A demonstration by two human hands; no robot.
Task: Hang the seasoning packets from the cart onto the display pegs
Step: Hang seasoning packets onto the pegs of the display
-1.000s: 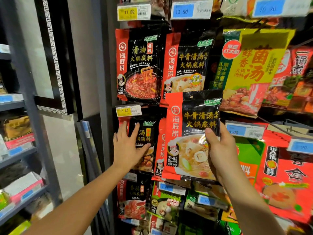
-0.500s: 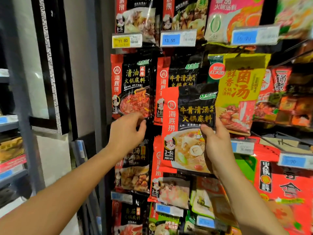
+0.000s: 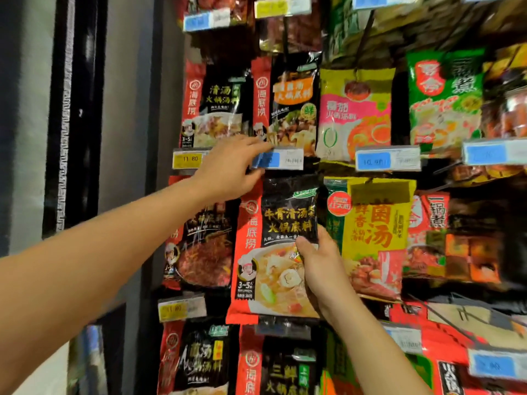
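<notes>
1. At the middle of the peg display, a red-and-black seasoning packet (image 3: 271, 252) is being held upright against the hanging rows, its top edge sitting just below a blue price tag (image 3: 281, 159).
2. Gripping the packet's right edge, the right hand (image 3: 322, 269) is closing on it about halfway down, thumb pressing on the printed front and the other fingers going behind, out of sight.
3. Up and to the left of the packet, the left hand (image 3: 228, 169) is reaching for the blue price tag and pinching its left end, fingers lying over the top and thumb tucking under the lower edge; motion blur is hiding finer detail.
4. Just right of the held packet, a yellow packet (image 3: 376, 223) is hanging, its left edge passing behind the right hand's fingers.
5. Just left, a darker red-and-black packet (image 3: 199, 246) is hanging, with the left forearm crossing in front of its top.
6. Above the blue tag, more packets are hanging in a row, among them a pink-and-yellow packet (image 3: 353, 115).
7. Left of the left hand, a yellow price tag (image 3: 188, 158) is showing.
8. Far left, a dark pillar (image 3: 74, 109) is bordering the display.
</notes>
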